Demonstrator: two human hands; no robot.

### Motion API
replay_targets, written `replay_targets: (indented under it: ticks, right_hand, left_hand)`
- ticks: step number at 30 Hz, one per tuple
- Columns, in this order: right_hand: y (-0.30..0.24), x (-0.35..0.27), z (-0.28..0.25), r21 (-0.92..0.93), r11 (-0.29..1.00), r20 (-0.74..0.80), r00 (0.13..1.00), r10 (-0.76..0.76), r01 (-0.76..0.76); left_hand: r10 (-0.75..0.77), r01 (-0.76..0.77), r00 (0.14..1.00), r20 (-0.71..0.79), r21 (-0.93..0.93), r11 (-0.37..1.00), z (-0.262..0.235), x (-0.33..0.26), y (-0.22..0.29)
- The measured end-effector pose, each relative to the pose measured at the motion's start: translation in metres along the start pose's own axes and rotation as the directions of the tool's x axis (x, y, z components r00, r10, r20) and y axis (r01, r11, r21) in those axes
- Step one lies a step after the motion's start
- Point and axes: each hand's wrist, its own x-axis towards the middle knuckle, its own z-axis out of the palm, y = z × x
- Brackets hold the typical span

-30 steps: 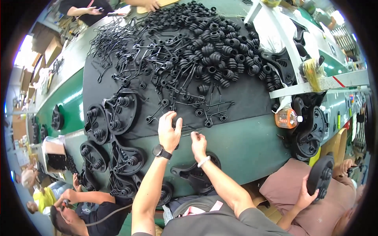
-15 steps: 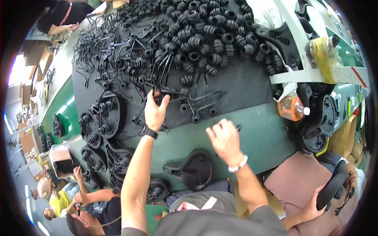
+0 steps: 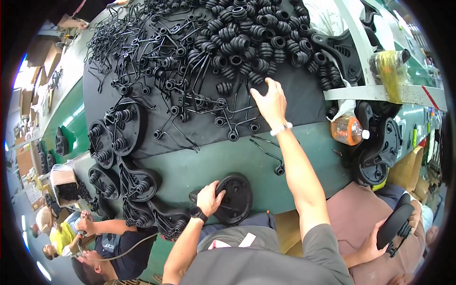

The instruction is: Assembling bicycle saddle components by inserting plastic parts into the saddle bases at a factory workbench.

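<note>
A black bicycle saddle [image 3: 236, 202] sits underside up at the near edge of the green table. My left hand [image 3: 209, 198] is closed around its narrow nose. Farther forward, my right hand [image 3: 270, 102] is open with its fingers apart, just short of the pile of black coil springs [image 3: 237, 42] and above some bent wire frames [image 3: 228, 114] lying on the dark mat. On the green surface beside my right forearm lies a single bent wire piece with a coiled end [image 3: 279, 169].
Several saddles with springs fitted [image 3: 142, 183] crowd the left side. An orange drink bottle [image 3: 349, 130] hangs by a white metal frame [image 3: 384, 92] at right. One co-worker sits at lower left; another at lower right holds a saddle [image 3: 396, 225].
My left hand has come back from the wire frames to the saddle's nose. My right hand has moved forward to the springs, and a wire piece now lies on the green table.
</note>
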Motion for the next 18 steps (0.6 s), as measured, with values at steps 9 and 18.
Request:
replay_targets:
  ticks: [9, 18]
  right_hand:
    - [-0.019, -0.037, 0.008, 0.52, 0.818, 0.141, 0.969, 0.204, -0.247]
    - [-0.024, 0.0, -0.031, 0.104, 0.894, 0.12, 0.886, -0.447, 0.437]
  left_hand:
    - [-0.129, -0.142, 0.914, -0.384, -0.602, 0.786, -0.038, 0.039, 0.038]
    - [-0.074, -0.428, 0.785, -0.616, -0.624, 0.653, -0.067, 0.068, 0.083]
